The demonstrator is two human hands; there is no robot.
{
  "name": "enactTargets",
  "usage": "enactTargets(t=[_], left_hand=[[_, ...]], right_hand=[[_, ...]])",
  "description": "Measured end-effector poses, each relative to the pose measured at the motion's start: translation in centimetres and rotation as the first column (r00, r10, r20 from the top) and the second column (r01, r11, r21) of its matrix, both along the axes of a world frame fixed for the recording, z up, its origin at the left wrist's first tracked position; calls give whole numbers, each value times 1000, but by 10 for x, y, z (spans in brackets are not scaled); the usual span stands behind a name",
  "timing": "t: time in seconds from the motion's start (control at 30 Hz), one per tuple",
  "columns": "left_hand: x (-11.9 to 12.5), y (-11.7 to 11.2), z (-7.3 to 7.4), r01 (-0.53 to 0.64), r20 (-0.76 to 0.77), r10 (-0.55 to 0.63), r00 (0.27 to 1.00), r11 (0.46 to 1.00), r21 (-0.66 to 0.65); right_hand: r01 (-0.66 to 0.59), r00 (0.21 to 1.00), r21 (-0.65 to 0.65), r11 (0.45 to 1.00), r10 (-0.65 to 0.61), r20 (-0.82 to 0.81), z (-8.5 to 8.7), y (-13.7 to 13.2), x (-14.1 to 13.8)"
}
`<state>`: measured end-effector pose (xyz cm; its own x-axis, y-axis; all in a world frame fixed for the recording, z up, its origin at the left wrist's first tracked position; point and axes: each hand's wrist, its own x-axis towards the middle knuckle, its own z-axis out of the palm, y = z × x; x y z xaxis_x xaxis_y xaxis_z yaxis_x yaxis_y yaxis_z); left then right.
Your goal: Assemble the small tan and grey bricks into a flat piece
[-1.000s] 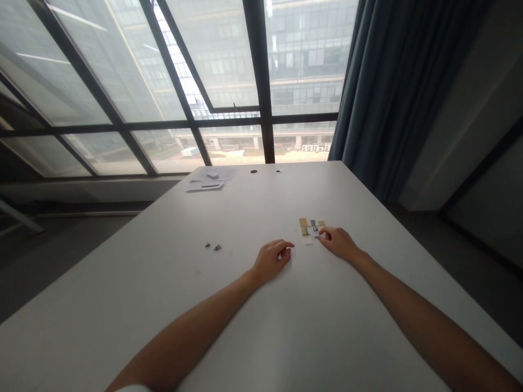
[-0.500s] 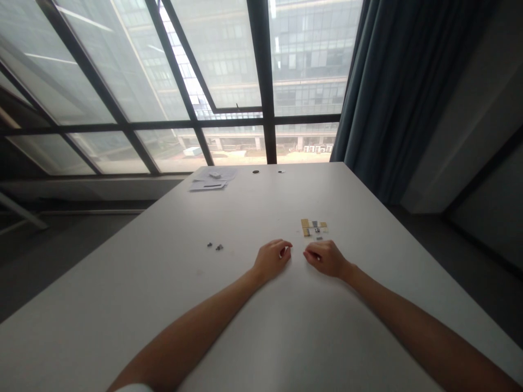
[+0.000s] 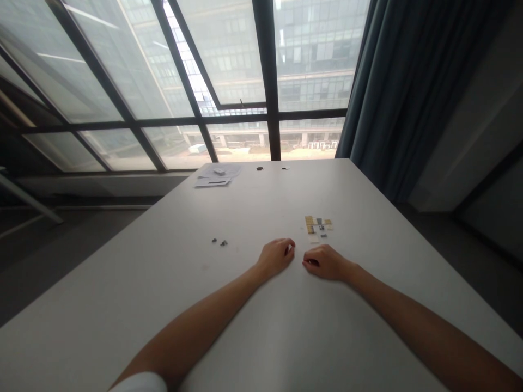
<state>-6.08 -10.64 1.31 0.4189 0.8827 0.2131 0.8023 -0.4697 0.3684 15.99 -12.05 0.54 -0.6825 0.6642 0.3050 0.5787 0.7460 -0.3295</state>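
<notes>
Smooth white tabletop (image 3: 249, 209) beneath flat rectangular pieces (image 3: 309, 220)

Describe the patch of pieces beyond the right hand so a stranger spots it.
On the white table, look just beyond the right hand. There lies the patch of pieces; its yellow distinguishes it from the dark bits farther left.

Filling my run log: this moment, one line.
left hand: curled, grip unclear | right hand: curled, near yellow pieces, grip unclear | dark pieces: further left
</notes>
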Motion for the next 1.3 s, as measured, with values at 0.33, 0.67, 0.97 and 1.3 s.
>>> enactTargets(t=[0.33,0.67,0.97,1.3], left_hand=[[-1,1,-2,1,31,-2,1000,1000,6],[-1,1,-1,9,25,-9,1000,1000,-1],[-1,3,-4,0,30,0,1000,1000,-9],[0,2,-4,-8,38,9,999,1000,-22]], right_hand=[[11,1000,-40,999,-12,-28,-2,1,0],[12,1000,-47,999,-14,-27,-2,2,-1],[23,1000,-43,999,-23,-16,1,1,-2],[23,1000,-42,999,-24,-19,-3,2,0]])
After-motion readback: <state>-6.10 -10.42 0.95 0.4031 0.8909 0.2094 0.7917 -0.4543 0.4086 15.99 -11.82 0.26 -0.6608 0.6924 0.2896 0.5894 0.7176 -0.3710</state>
